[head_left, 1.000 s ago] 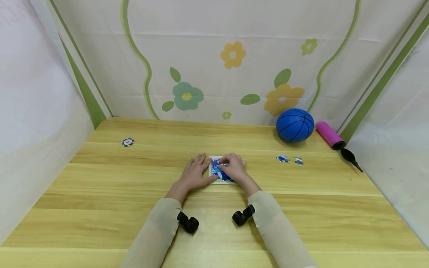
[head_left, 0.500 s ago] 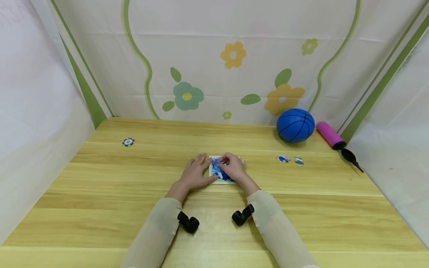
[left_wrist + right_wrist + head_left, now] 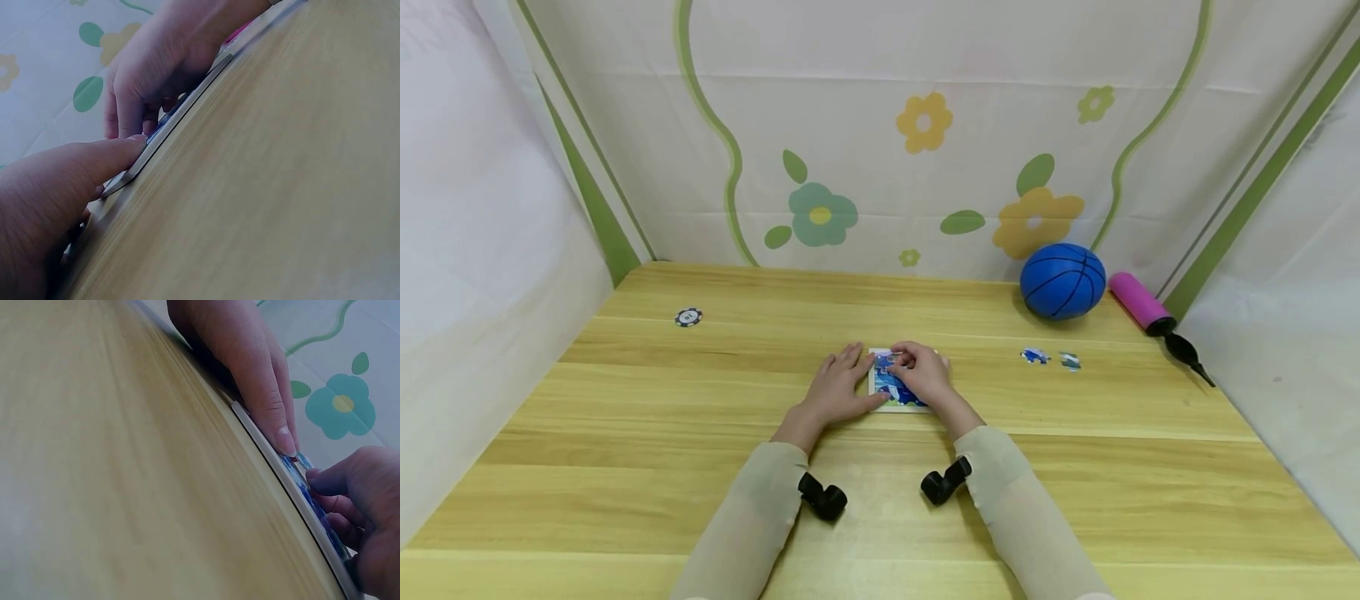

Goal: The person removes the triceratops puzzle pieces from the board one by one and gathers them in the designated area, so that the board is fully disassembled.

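Note:
A small jigsaw puzzle [image 3: 892, 387] with a blue picture lies in a pale frame on the wooden table. My left hand [image 3: 833, 395] rests along its left side, fingers spread, with the thumb over the lower left corner. From the right, my right hand [image 3: 927, 377] bends over the puzzle and covers part of its right half. In the right wrist view, its thumb and fingers pinch a small blue puzzle piece [image 3: 304, 460], tilted up at the puzzle's surface. The left wrist view shows the left thumb [image 3: 119, 153] pressing on the frame's edge.
Two loose puzzle pieces, one blue [image 3: 1035, 356] and one greenish [image 3: 1070, 361], lie to the right. Behind them sit a blue ball [image 3: 1063, 282] and a pink hand pump [image 3: 1138, 302] with a black nozzle. A poker chip [image 3: 688, 317] lies at the back left.
The right hand's fingers have shifted slightly over the puzzle, with one reaching a little further toward its top edge. The left hand keeps its place.

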Demonstrator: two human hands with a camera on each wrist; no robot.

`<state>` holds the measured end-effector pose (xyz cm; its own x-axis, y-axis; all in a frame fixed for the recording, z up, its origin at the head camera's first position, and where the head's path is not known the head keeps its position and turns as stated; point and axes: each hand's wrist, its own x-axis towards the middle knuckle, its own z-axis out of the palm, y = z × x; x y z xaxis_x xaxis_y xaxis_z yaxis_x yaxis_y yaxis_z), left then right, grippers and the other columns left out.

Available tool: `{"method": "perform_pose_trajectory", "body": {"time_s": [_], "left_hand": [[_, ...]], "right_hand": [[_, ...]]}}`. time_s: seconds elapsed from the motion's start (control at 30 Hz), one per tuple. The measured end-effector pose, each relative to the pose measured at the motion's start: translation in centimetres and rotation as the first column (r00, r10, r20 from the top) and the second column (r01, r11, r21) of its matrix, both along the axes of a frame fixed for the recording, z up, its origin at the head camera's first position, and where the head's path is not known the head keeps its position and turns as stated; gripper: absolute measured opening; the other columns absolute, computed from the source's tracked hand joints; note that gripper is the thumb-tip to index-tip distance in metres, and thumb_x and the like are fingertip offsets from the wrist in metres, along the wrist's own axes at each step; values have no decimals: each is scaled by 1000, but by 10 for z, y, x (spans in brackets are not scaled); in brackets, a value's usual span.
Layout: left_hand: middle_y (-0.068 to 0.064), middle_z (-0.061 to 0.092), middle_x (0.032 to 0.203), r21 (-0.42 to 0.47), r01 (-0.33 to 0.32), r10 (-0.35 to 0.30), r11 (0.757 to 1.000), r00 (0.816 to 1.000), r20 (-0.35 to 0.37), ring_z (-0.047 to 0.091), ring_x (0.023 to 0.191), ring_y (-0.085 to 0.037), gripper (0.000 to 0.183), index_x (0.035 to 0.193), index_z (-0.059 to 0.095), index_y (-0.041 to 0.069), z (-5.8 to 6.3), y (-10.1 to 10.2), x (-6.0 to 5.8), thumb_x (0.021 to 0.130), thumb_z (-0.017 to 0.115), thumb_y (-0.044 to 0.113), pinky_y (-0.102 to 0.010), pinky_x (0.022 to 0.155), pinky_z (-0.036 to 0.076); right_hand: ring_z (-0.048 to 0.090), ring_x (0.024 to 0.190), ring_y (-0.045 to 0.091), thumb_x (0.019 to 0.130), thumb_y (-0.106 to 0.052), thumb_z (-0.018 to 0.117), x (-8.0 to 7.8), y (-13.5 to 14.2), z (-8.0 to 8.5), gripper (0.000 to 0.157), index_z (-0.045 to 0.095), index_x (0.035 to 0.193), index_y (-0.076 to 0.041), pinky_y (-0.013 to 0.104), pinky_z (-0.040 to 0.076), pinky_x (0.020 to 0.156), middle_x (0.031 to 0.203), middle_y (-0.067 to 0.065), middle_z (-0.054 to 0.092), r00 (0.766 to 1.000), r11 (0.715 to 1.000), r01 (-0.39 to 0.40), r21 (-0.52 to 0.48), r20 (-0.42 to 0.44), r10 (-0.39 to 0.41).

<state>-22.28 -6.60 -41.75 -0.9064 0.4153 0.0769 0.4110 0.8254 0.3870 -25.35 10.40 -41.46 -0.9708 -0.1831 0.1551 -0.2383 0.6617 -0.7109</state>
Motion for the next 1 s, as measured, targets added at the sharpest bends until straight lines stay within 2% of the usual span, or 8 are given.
{"method": "perform_pose_trajectory", "body": {"time_s": [0.07, 0.17, 0.3, 0.43, 0.53, 0.7, 1.0], "left_hand": [[-14, 18, 140, 1, -1, 1, 1000, 1000, -2, 9, 128, -25, 75, 135, 31, 10, 0, 0, 0, 79, 45, 57, -42, 101, 8], [-14, 18, 140, 4, -2, 2, 1000, 1000, -2, 9, 128, -24, 74, 135, 31, 11, -1, 0, 0, 79, 45, 57, -41, 101, 7], [-14, 18, 140, 11, -2, 2, 1000, 1000, -3, 9, 128, -25, 74, 134, 31, 10, -1, 0, 1, 79, 46, 57, -41, 101, 7], [-14, 18, 140, 11, -9, 9, 1000, 1000, -2, 10, 128, -25, 74, 134, 32, 9, -2, 0, 0, 78, 46, 56, -41, 101, 6], [-14, 18, 140, 10, -9, 9, 1000, 1000, -3, 10, 128, -25, 74, 134, 32, 9, -2, 0, 1, 78, 46, 57, -41, 101, 6], [-14, 17, 140, 11, -2, 2, 1000, 1000, -6, 9, 128, -25, 75, 134, 31, 9, -2, 1, 2, 78, 46, 57, -40, 101, 6], [-14, 18, 140, 14, -8, 8, 1000, 1000, -3, 10, 128, -25, 76, 134, 31, 9, -1, 0, 2, 78, 47, 57, -40, 101, 6]], "right_hand": [[53, 65, 8, 76, -17, 67, 0, 0, 1, 24, 63, 99, -10, 39, 23, 78, 69, -8, 58, 1000, 1000, 0, -10, 4, 0], [54, 66, 10, 76, -15, 67, -1, 2, 3, 25, 63, 99, -7, 34, 31, 79, 71, -5, 59, 999, 998, -14, -66, 39, 16], [52, 69, 15, 76, -10, 66, -4, 10, 8, 26, 62, 102, -3, 27, 44, 65, 76, 2, 58, 991, 981, -46, -187, 114, 68], [50, 75, 19, 78, -7, 63, -6, 25, 17, 27, 60, 105, -1, 27, 43, 67, 81, 7, 56, 985, 965, -90, -246, 124, 123], [48, 79, 20, 80, -7, 61, -7, 39, 24, 28, 59, 107, -1, 28, 42, 68, 84, 8, 56, 985, 967, -108, -229, 109, 136], [47, 80, 22, 82, -10, 60, -6, 67, 35, 29, 58, 109, -1, 29, 40, 66, 86, 8, 56, 991, 980, -92, -178, 81, 108], [48, 79, 22, 82, -13, 59, -11, 123, 38, 31, 57, 110, 0, 26, 42, 62, 88, 12, 56, 999, 992, -40, -121, 9, 41]]}}
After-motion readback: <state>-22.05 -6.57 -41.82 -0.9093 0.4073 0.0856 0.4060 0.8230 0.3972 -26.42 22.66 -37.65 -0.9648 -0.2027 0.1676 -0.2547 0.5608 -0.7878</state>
